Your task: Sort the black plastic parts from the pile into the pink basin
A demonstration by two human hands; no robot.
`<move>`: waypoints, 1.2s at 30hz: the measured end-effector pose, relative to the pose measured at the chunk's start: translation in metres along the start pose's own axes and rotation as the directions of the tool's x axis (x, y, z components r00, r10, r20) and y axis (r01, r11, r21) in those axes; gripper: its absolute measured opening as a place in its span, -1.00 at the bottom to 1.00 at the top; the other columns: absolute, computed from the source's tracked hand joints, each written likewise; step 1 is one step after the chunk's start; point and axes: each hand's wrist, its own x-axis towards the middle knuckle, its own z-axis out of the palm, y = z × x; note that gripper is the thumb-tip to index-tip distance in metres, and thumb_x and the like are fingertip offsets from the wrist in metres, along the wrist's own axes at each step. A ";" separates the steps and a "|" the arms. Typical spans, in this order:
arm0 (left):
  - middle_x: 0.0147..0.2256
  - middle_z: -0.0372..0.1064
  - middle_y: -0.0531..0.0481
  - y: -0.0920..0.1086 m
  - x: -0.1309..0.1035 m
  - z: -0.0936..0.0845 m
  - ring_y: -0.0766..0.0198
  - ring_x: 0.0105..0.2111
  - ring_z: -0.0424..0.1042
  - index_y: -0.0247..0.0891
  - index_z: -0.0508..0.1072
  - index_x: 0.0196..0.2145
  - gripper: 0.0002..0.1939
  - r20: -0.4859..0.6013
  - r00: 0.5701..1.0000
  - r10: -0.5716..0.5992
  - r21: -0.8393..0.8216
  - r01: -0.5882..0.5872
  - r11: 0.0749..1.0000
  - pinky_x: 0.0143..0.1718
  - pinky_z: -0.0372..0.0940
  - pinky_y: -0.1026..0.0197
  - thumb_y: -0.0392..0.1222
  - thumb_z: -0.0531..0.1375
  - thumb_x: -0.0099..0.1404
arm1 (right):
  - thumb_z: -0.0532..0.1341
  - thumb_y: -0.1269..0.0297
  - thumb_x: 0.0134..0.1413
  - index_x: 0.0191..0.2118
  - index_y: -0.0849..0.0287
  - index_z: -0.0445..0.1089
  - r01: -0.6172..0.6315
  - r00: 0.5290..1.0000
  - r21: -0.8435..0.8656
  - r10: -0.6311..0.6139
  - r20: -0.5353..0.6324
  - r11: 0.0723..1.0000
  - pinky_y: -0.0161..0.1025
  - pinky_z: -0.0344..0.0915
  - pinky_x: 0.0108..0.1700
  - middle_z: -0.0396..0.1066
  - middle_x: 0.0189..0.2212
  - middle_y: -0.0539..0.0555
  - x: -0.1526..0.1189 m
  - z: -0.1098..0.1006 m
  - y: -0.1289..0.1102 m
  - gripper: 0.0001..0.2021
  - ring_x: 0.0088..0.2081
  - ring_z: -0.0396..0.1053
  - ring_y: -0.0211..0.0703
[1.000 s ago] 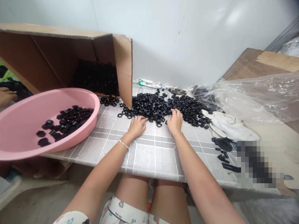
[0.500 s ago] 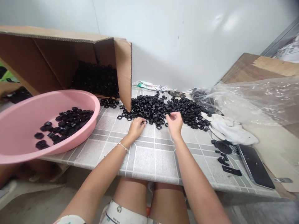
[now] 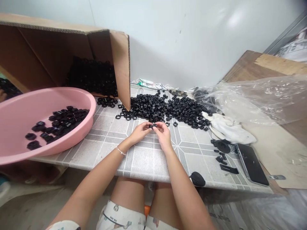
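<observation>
Just in front of a pile of small black rings (image 3: 153,107), my two hands meet over the table. My left hand (image 3: 140,132) pinches a small black part (image 3: 153,126) from the left side. From the right, the fingers of my right hand (image 3: 163,134) close on the same small part. Whether it is one ring or two pressed together is too small to tell. Two loose rings lie right of my right fingertips.
At left, a pink basin (image 3: 92,123) holds black parts. Behind it a cardboard box (image 3: 122,70) lies open with more rings. On the right are a white cloth (image 3: 230,129), a phone (image 3: 253,164), plastic film (image 3: 259,95) and a round black item (image 3: 198,179) at the edge.
My right hand has moved left and down from the pile to meet my left hand at the small black part. The camera view has shifted slightly.
</observation>
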 end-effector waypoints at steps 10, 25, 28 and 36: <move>-0.22 0.35 -0.09 -0.001 -0.004 -0.003 0.22 -0.22 0.36 -0.30 0.46 -0.13 -0.69 -0.032 0.979 0.203 0.428 -0.170 0.887 -0.13 0.32 0.14 -0.40 0.15 0.14 | 0.26 0.26 -0.07 -0.22 0.14 0.41 0.036 0.991 -0.152 -0.016 0.136 0.988 -0.11 0.31 -0.05 0.46 -0.26 0.07 0.001 -0.007 0.003 -0.77 -0.23 0.40 -0.14; -0.18 0.40 -0.04 0.003 -0.007 0.001 0.23 -0.13 0.41 -0.24 0.38 -0.14 -0.71 -0.062 0.980 0.190 0.313 -0.162 0.936 -0.13 0.36 0.18 -0.41 0.17 0.15 | 0.30 0.21 -0.11 -0.25 0.14 0.41 -0.030 0.986 -0.085 0.044 0.162 0.996 -0.07 0.34 -0.03 0.48 -0.30 0.07 -0.001 -0.009 0.004 -0.76 -0.21 0.42 -0.11; -0.22 0.42 -0.04 0.005 -0.006 -0.001 0.23 -0.19 0.42 -0.26 0.41 -0.22 -0.80 -0.032 0.977 0.209 0.387 -0.181 0.904 -0.16 0.35 0.18 -0.38 0.18 0.15 | 0.32 0.19 -0.14 -0.27 0.13 0.41 -0.044 0.984 -0.075 0.057 0.168 0.996 -0.06 0.35 -0.03 0.49 -0.31 0.06 0.000 -0.010 0.002 -0.75 -0.21 0.43 -0.09; -0.34 0.46 -0.01 -0.002 -0.006 -0.003 0.24 -0.32 0.44 -0.29 0.45 -0.27 -0.85 0.042 0.991 0.125 0.333 -0.132 0.934 -0.25 0.34 0.21 -0.23 0.22 0.16 | 0.34 0.10 -0.16 -0.32 0.14 0.44 -0.064 0.969 -0.093 0.084 0.233 0.994 -0.05 0.33 -0.04 0.51 -0.32 0.07 -0.002 -0.019 0.002 -0.73 -0.23 0.43 -0.08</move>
